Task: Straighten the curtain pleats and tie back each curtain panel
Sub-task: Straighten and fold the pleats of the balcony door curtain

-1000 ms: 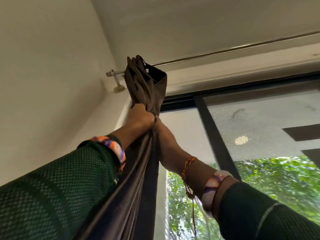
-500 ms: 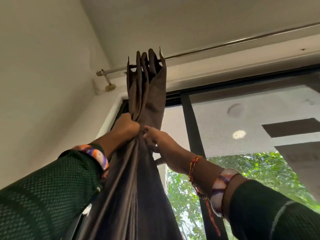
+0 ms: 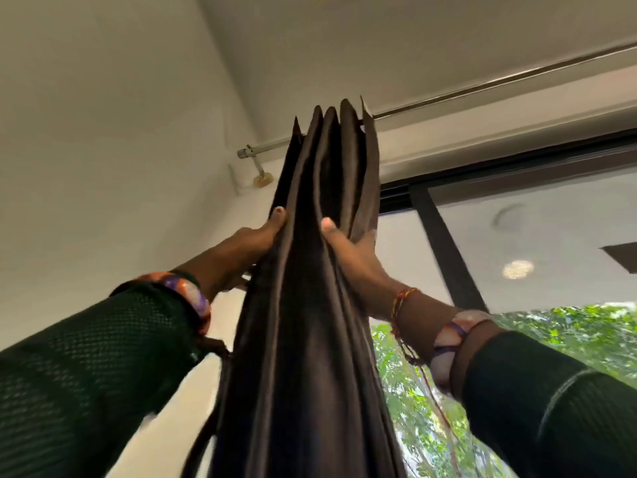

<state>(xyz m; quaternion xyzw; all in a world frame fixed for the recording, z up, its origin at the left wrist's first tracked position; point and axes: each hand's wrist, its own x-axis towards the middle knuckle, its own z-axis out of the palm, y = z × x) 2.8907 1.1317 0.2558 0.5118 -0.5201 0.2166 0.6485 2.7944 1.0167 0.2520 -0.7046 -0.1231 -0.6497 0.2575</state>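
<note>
A dark brown curtain panel [image 3: 310, 339] hangs gathered into several narrow upright pleats from a metal rod [image 3: 482, 88]. My left hand [image 3: 248, 246] holds the bundle's left edge, with the thumb on the front and the fingers hidden behind the cloth. On the right side, my right hand [image 3: 355, 257] grips the outer folds the same way, thumb forward and fingers tucked behind. Both hands sit high up, a short way below the rod. A dark strip [image 3: 198, 439] dangles at the panel's lower left.
The rod ends at a wall bracket [image 3: 262, 177] in the corner, with a white wall to the left. A black window frame [image 3: 444, 250] and glass lie to the right, with green trees outside. The ceiling is close above.
The squeezed top of the curtain has opened into even upright pleats. My hands have moved apart from the middle of the bundle to its left and right sides.
</note>
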